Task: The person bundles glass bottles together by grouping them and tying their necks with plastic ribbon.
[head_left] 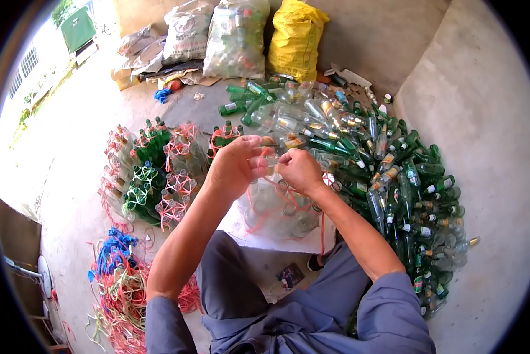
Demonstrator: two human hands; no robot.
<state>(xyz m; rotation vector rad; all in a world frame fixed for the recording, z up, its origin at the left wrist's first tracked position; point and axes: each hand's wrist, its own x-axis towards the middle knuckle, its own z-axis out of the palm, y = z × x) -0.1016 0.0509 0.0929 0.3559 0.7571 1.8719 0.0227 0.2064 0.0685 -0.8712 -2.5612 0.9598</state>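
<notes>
A bundle of clear glass bottles (pixel 263 209) stands upright on a white surface (pixel 241 227) between my knees, with pink-red plastic twine (pixel 322 227) strung around and across the necks. Over its far side, my left hand (pixel 236 165) has its fingers loosely bent and apart. Close beside it on the right, my right hand (pixel 301 171) is closed, thumb and fingers pressed together. Whatever it pinches is too small to make out. The two hands nearly meet above the bottle necks.
Left of me stand tied bundles of green bottles (pixel 144 189) and clear ones. Tangled twine (pixel 123 289) lies nearer. A large heap of loose bottles (pixel 389 183) spreads along the right. Filled sacks, one a yellow sack (pixel 294 41), line the back wall.
</notes>
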